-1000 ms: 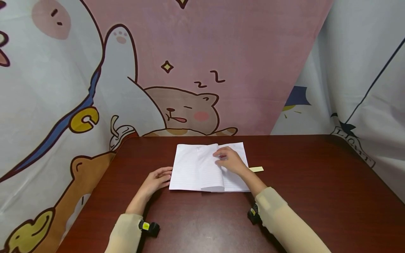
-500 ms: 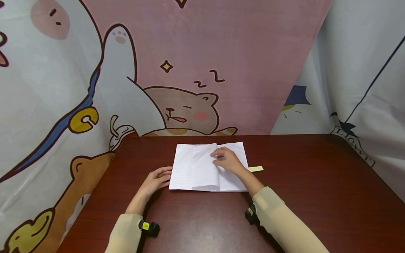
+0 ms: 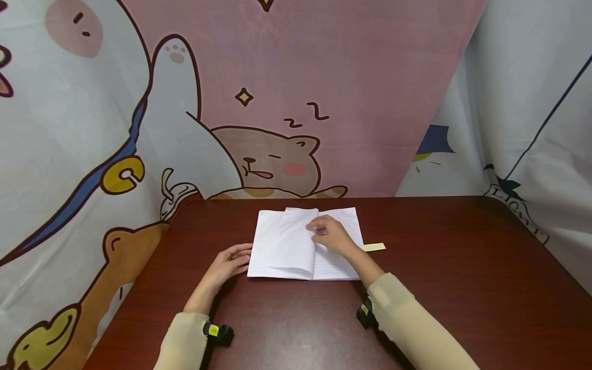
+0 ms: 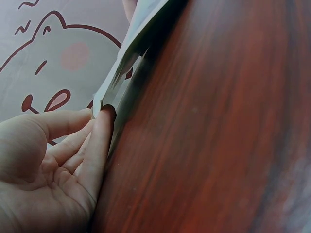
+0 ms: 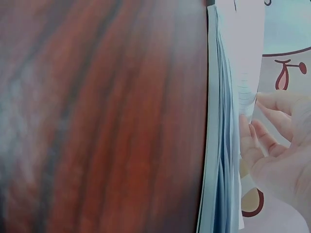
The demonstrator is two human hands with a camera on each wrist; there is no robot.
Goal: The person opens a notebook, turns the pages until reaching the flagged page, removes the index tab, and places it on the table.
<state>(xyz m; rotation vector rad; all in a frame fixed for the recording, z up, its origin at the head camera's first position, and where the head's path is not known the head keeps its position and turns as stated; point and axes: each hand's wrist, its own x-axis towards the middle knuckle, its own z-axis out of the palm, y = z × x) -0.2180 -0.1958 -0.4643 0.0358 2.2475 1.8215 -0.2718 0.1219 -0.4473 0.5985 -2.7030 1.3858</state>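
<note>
An open notebook (image 3: 265,246) with white lined pages lies on the brown table. At its left edge my left hand (image 3: 229,264) holds on; in the left wrist view the thumb is on one side of the edge and the fingers (image 4: 99,150) on the other. My right hand (image 3: 335,235) is over the right half, pinching a lifted page (image 3: 296,246) by its edge. That page curves over to the left, its lower end curled. In the right wrist view the page edge (image 5: 248,99) runs between thumb and fingers.
A pale yellow strip (image 3: 374,247) sticks out from the notebook's right side. The table (image 3: 296,324) extends to both sides and toward me. Behind it hangs a cartoon-printed cloth (image 3: 361,103). Small black cameras (image 3: 225,335) sit on both wrists.
The lifted page has swung left along with my right hand, which moved slightly left. More of the page on the right now shows. My left hand has stayed in place.
</note>
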